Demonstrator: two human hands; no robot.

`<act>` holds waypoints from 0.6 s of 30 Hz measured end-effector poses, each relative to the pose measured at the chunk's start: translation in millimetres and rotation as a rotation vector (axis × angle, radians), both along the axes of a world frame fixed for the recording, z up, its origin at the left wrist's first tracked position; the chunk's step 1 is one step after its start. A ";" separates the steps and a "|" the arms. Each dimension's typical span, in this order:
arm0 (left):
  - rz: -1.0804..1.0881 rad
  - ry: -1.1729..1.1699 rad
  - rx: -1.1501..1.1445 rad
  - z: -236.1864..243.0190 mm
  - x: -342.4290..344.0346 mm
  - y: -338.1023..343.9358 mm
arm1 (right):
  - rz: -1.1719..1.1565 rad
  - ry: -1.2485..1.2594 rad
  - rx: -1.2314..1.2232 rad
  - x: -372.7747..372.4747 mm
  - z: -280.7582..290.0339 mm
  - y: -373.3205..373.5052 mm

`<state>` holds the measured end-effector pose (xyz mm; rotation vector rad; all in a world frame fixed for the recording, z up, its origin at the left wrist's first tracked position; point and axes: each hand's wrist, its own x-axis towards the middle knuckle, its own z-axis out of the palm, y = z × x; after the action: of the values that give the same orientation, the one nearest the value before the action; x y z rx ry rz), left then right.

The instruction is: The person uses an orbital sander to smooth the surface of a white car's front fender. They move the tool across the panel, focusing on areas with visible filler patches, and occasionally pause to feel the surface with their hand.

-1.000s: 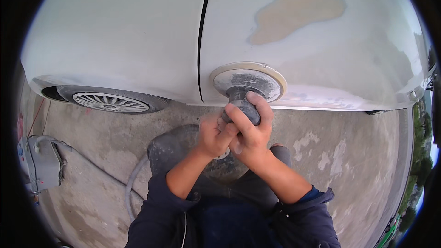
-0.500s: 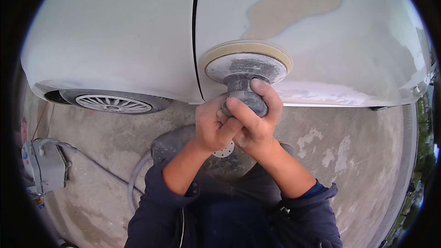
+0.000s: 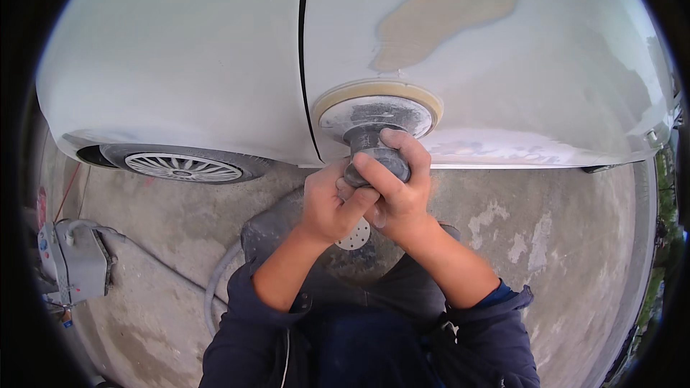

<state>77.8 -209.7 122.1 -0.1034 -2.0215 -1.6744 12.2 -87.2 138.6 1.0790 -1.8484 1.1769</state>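
Observation:
A round disc sander (image 3: 370, 116) with a dusty dark body and a pale yellow rim lies with its pad against the light-coloured car door (image 3: 560, 50), just right of the dark door gap. My right hand (image 3: 402, 197) wraps the rounded grey end of the sander, thumb and forefinger over it. My left hand (image 3: 327, 205) is closed around its lower left side, pressed up to the right hand. A tan filler patch (image 3: 445, 11) with a grey edge shows on the door above the sander. The pad's working face is hidden.
A wheel (image 3: 183, 165) sits under the car's left part. On the concrete floor (image 3: 517, 237), a grey hose (image 3: 158, 259) runs from a boxy grey machine (image 3: 77, 259) at the left towards me. A perforated white disc (image 3: 354, 236) is below my hands.
The sander has slid slightly down the door, with both hands keeping their hold; the gap between it and the tan patch is wider. The whole view has shifted a little.

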 end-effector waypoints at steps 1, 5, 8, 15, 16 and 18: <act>-0.005 -0.043 0.013 -14.8 4.1 2.6 | -0.008 -0.032 0.031 2.7 -14.5 4.1; 0.033 -0.014 0.010 -10.7 5.8 8.3 | 0.022 -0.032 0.054 1.8 -8.8 9.2; 0.033 0.070 -0.074 38.6 -8.7 -0.7 | 0.042 0.079 -0.059 -12.7 36.7 -1.8; 0.005 0.000 -0.060 -1.6 1.2 4.4 | -0.015 -0.037 0.040 2.4 -2.3 10.3; 0.028 0.033 -0.059 6.1 -0.3 6.3 | -0.015 -0.016 0.037 2.4 8.9 9.0; 0.023 0.110 -0.071 33.0 -9.3 3.9 | -0.008 0.067 -0.026 -5.1 35.0 2.8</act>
<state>68.5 -205.9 155.1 -0.1914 -1.9924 -1.5487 7.1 -84.4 173.6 1.0824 -1.7804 1.1431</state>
